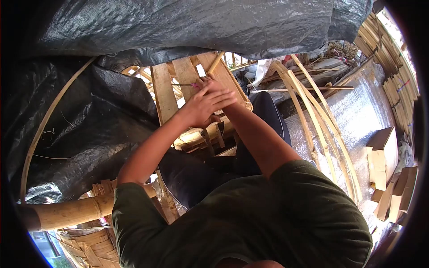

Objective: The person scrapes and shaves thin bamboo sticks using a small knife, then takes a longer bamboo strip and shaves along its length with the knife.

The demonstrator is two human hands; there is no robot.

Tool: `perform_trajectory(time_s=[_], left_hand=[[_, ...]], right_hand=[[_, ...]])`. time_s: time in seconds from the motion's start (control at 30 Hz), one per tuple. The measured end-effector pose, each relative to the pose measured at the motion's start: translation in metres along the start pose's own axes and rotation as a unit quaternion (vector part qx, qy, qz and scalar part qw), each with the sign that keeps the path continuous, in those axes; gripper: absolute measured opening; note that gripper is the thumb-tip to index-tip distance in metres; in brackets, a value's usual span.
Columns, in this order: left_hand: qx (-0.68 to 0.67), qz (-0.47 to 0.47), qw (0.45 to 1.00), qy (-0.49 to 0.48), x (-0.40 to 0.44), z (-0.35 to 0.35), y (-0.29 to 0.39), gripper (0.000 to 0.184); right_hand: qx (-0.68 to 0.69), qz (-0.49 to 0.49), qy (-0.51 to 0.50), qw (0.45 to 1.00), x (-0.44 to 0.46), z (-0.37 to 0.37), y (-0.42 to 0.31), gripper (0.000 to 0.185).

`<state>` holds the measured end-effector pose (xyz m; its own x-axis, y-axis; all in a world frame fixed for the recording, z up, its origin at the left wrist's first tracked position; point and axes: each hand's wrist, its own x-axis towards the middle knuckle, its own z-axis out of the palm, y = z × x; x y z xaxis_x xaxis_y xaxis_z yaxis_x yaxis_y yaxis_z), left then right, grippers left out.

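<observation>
My left hand point(201, 106) lies across the back of my right wrist, its fingers stretched out side by side. Beyond it, my right hand point(210, 83) is closed, partly covered by the left. From its fingers a thin dark metal tool with a pink part point(182, 85) points left; its exact kind does not show. Both hands are above a rough wooden plank bench point(184, 73) between my legs. A bamboo piece point(216, 62) slants over the bench top, just past my right hand.
Black plastic sheeting point(89, 120) hangs at the left and across the top. Bent bamboo strips point(319, 120) lean on the right, beside a silvery sheet point(357, 98). Cardboard boxes point(382, 154) stand at far right. A thick bamboo pole point(76, 212) runs along the lower left, above woven bamboo point(91, 245).
</observation>
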<state>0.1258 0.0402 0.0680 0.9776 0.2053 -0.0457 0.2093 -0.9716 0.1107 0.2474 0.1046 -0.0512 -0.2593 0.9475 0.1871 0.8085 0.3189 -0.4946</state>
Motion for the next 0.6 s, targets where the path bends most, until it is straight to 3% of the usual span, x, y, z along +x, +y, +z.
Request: perform_trajectory(time_s=[0.03,0.07,0.1,0.13,0.17,0.2,0.23,0.27,0.3,0.33,0.4,0.47,0.53,0.57,0.6], left_hand=[[0.156,-0.076,0.983,-0.062,0.003,0.008,-0.01,0.075],[0.155,-0.079,0.983,-0.06,0.006,0.004,-0.018,0.075],[0.227,-0.217,0.949,-0.032,0.01,-0.002,-0.029,0.073],[0.295,-0.349,0.89,-0.002,0.013,-0.009,-0.038,0.071],[0.241,-0.3,0.908,0.163,0.01,-0.011,-0.042,0.066],[0.241,-0.298,0.91,0.159,0.008,-0.009,-0.04,0.066],[0.096,-0.156,0.971,0.153,0.009,-0.007,-0.035,0.064],[-0.053,-0.009,0.988,0.142,0.012,-0.01,-0.025,0.061],[-0.062,0.072,0.987,0.126,0.016,-0.008,-0.006,0.053],[-0.061,0.073,0.987,0.127,0.015,-0.001,-0.008,0.053],[-0.001,-0.032,0.995,0.094,0.011,0.022,-0.014,0.058],[0.036,-0.036,0.997,0.053,0.01,-0.002,-0.038,0.057],[0.085,-0.178,0.973,0.121,0.007,-0.024,-0.043,0.067],[0.085,-0.182,0.972,0.118,0.002,-0.03,-0.035,0.067],[-0.008,-0.275,0.942,0.193,-0.003,-0.035,-0.024,0.073]], right_hand=[[-0.048,-0.022,0.01,0.999,-0.009,-0.014,-0.006,0.031],[-0.093,-0.046,0.018,0.994,-0.015,-0.017,-0.007,0.033],[0.132,-0.307,0.271,0.903,0.0,-0.003,0.007,0.036],[0.131,-0.309,0.273,0.902,0.002,-0.004,0.007,0.036],[0.127,-0.182,0.161,0.962,0.0,-0.002,0.005,0.039],[0.121,-0.047,0.044,0.991,-0.005,0.001,0.002,0.042],[0.194,-0.105,0.213,0.952,-0.005,0.03,0.008,0.044],[0.193,-0.105,0.213,0.952,-0.003,0.025,0.009,0.044],[0.098,-0.081,0.138,0.982,0.001,0.018,0.011,0.045],[0.001,-0.055,0.06,0.997,0.002,0.009,0.011,0.046],[0.026,-0.056,0.026,0.998,-0.005,-0.011,0.002,0.049],[-0.002,0.012,-0.01,1.0,-0.006,-0.015,-0.007,0.051],[0.018,-0.011,-0.001,1.0,-0.002,0.001,-0.005,0.046],[0.031,-0.031,0.012,0.999,0.001,0.006,-0.001,0.042],[0.042,-0.051,0.028,0.997,0.005,0.009,0.003,0.038]])
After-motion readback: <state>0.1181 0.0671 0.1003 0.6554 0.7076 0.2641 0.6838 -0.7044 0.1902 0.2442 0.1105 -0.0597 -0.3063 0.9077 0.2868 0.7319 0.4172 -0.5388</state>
